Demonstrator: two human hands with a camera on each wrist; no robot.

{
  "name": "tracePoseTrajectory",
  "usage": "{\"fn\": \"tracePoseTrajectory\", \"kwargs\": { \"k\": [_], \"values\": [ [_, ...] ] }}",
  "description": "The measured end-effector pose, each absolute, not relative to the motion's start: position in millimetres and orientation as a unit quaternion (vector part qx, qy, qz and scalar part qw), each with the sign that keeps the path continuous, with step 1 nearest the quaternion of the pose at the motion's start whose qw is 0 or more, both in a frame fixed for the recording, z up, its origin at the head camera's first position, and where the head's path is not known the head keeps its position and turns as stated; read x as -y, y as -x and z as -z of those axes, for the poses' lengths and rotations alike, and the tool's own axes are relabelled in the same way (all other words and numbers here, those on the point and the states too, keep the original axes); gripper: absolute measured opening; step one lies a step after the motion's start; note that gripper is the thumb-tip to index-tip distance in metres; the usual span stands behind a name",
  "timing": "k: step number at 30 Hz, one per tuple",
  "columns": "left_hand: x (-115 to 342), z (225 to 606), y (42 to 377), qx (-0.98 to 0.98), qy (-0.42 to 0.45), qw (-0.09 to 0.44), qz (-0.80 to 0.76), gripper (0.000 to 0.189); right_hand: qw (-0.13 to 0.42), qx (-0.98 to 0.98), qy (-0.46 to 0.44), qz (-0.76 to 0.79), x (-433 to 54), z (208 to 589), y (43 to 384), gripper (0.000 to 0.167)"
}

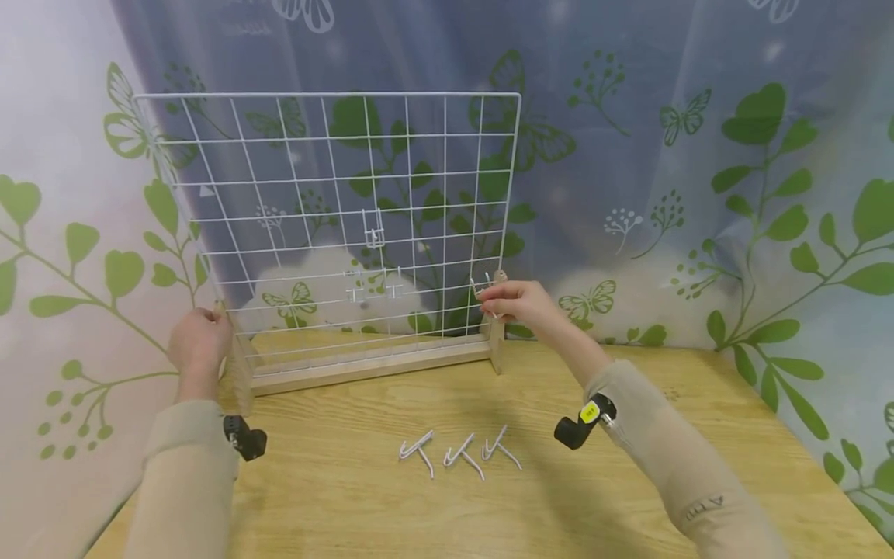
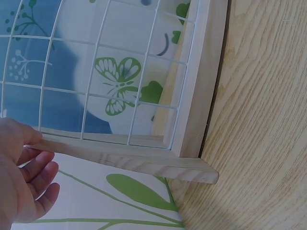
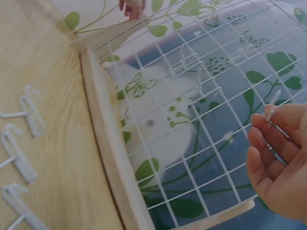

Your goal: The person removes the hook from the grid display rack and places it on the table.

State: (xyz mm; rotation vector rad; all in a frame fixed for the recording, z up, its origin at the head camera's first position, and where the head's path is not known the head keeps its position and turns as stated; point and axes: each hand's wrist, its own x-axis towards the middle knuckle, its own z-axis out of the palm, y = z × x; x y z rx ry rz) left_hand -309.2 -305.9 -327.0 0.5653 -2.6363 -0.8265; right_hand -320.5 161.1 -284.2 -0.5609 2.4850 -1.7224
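Wire grid [image 1: 341, 211], white, upright in wooden stand [image 1: 370, 371], far left of centre on tabletop [image 1: 328, 481]. Left grip [image 1: 201, 341]: pinching stand's left end. Right grip [image 1: 518, 301]: pinching white hook [image 3: 270, 115] beside grid's lower right. Three loose hooks [image 1: 462, 449]: near centre. Risks: hook dropping, from slack fingertips; grid tipping, from hard pushing.

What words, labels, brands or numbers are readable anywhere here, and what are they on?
"A...": dark print on the right sleeve; the letters after it are unclear.
Yellow sticker on the black wrist camera: marked, but too small to read.
Curtain: faint marks near the top, possibly lettering, too blurred to read.
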Motion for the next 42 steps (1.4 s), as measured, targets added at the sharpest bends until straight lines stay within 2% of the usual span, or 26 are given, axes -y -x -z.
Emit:
{"fn": "tracePoseTrajectory", "kwargs": {
  "k": [24, 36, 42],
  "values": [
    [306.7, 327.5, 308.6, 0.922, -0.198, 0.158, 0.294, 0.044, 0.053, -0.842, 0.181, 0.506, -219.1, 371.0, 273.3, 0.026],
    [305.4, 329.0, 308.9, 0.921, -0.197, 0.156, 0.298, 0.044, 0.095, -0.855, 0.169, 0.481, -249.6, 406.2, 259.4, 0.031],
    [307.2, 329.7, 310.2, 0.920, -0.197, 0.161, 0.299, 0.045, 0.117, -0.855, 0.181, 0.471, -256.8, 417.8, 254.1, 0.028]
  ]
}}
